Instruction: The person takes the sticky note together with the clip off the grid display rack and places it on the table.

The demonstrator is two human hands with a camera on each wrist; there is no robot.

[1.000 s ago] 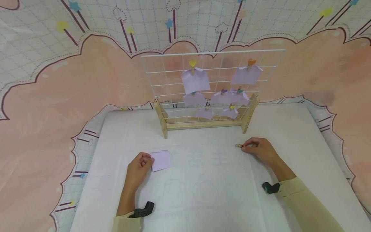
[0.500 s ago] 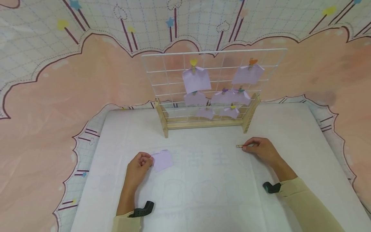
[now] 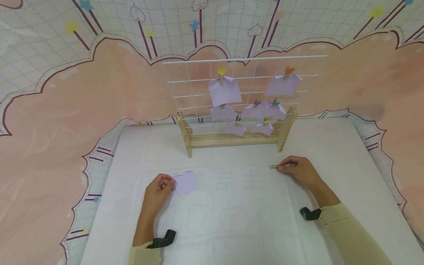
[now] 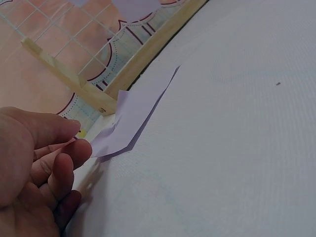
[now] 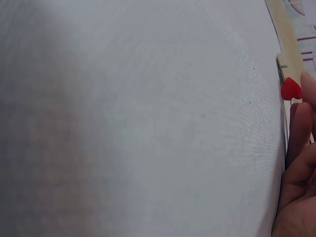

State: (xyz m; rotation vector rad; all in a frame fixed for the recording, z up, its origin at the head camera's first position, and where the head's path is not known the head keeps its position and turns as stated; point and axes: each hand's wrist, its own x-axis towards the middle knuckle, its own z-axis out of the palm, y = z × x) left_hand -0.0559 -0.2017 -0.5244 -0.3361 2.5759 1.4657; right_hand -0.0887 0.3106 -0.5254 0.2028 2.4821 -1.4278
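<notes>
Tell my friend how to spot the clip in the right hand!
Find the white wire rack. In front of its right end, the right hand pinches a small clip. It has a red heart, unlike the yellow heart and orange heart up top.

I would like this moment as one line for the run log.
left hand: pinches purple sheet | right hand: pinches red-heart clip | wire rack: beyond both hands, holds clipped papers

The paper [image 3: 186,183] is light purple, and the tan clip [image 3: 273,167] has a bright red heart [image 5: 291,89]. The table [image 3: 232,221] is white. The cloth [image 3: 43,158] is peach and white, with blue checks, dark red lines and blue stars [image 3: 194,25].
</notes>
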